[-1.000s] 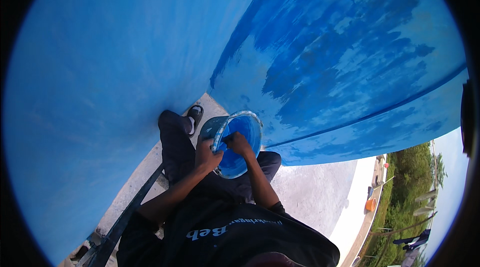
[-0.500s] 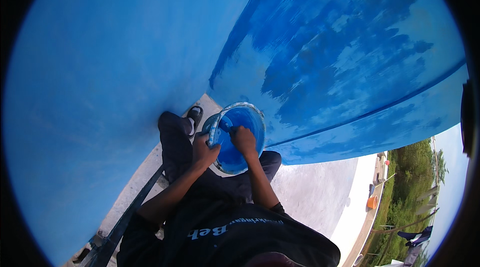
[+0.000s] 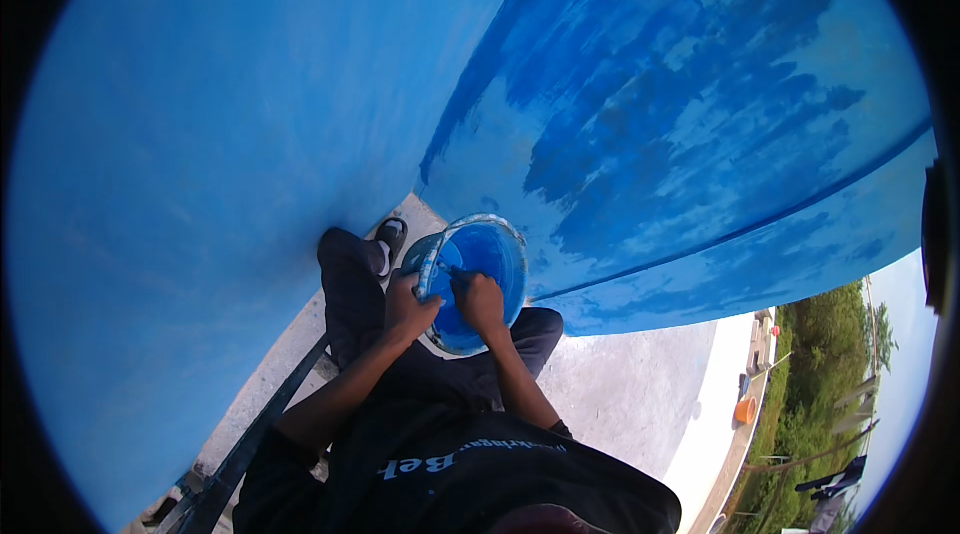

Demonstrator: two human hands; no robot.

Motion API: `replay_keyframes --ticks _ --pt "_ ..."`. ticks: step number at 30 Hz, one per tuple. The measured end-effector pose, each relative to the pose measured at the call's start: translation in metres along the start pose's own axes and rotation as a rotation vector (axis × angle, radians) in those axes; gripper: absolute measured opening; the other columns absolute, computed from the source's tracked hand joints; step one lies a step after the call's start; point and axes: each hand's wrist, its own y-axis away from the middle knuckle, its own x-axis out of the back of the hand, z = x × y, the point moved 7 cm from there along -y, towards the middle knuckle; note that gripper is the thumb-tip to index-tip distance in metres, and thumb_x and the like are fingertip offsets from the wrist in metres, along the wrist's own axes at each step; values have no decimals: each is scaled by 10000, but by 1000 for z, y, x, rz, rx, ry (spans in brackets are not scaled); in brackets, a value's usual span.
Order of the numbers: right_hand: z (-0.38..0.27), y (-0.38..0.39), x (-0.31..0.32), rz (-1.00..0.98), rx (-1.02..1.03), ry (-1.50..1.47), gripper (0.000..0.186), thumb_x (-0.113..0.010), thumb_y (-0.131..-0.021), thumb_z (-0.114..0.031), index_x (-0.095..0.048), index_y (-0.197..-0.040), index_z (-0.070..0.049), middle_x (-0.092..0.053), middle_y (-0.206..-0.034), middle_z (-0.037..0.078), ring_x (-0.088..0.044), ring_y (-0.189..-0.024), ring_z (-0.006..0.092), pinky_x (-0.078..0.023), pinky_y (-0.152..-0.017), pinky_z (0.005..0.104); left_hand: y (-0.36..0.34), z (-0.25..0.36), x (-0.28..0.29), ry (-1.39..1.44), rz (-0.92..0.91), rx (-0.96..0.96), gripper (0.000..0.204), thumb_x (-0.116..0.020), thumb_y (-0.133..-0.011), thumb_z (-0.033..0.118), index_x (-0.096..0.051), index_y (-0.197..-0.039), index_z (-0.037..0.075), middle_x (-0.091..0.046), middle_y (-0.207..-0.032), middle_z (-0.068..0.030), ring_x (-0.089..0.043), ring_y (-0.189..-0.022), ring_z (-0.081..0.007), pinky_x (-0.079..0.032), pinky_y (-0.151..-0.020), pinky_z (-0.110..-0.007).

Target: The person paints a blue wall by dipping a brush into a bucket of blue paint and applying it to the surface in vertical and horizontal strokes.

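Note:
A paint-smeared bucket (image 3: 512,234) holds bright blue paint (image 3: 455,334) and sits in front of me, between my legs, its mouth tilted toward me. My left hand (image 3: 410,306) is closed on the bucket's left rim, close to the whitish, paint-crusted handle. Inside the mouth, my right hand (image 3: 480,300) is closed round a blue-coated paintbrush (image 3: 452,270). The brush points up and left toward the bucket's inner wall; its bristle end blends with the blue around it.
A light blue wall (image 3: 220,154) rises on the left. On the right, another wall (image 3: 640,134) carries darker blue strokes and meets it at a corner. Pale concrete floor (image 3: 620,384) extends right. Beside my left arm lies a dark bar (image 3: 250,444). An orange pot (image 3: 745,410) stands far right.
My right hand and the brush have shifted slightly down and left inside the bucket. The bucket's far rim sits a little lower. My left hand keeps its grip on the rim.

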Motion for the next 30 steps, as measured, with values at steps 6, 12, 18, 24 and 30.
replay_keyframes --ticks 6,12,18,24,30 --pt "7 5 -29 -2 90 182 175 -618 -844 -141 -737 -966 -99 -664 -910 211 -684 -719 391 -568 -633 468 -3 9 2 66 -44 46 265 -740 -696 146 -666 -852 -54 -654 -846 -222 -672 -809 -368 -516 -729 -416" --pt "7 10 -53 -44 80 196 152 -602 -832 -118 -716 -862 -21 -663 -920 230 -691 -715 398 -569 -614 474 -1 15 7 -57 18 -44 213 -699 -711 124 -631 -793 -60 -652 -743 -206 -680 -701 -288 -498 -645 -401" --pt "18 8 -36 -166 3 76 228 -642 -876 -168 -740 -1049 -57 -688 -919 218 -687 -808 401 -551 -758 468 -2 18 13 55 -53 118 225 -698 -724 111 -664 -861 -64 -669 -801 -210 -689 -758 -275 -514 -703 -394" --pt "30 5 -7 -111 -11 -390 313 -667 -915 -216 -705 -1147 -10 -720 -797 182 -712 -755 242 -526 -719 370 -10 10 14 69 -9 72 199 -692 -734 99 -677 -879 -35 -679 -823 -185 -681 -761 -246 -515 -707 -380" --pt "26 10 2 -91 -102 -595 329 -642 -945 -237 -696 -1120 37 -666 -717 64 -583 -691 104 -463 -640 290 -11 -3 15 169 37 107 192 -694 -735 101 -683 -884 -20 -681 -819 -160 -679 -759 -240 -515 -705 -377"
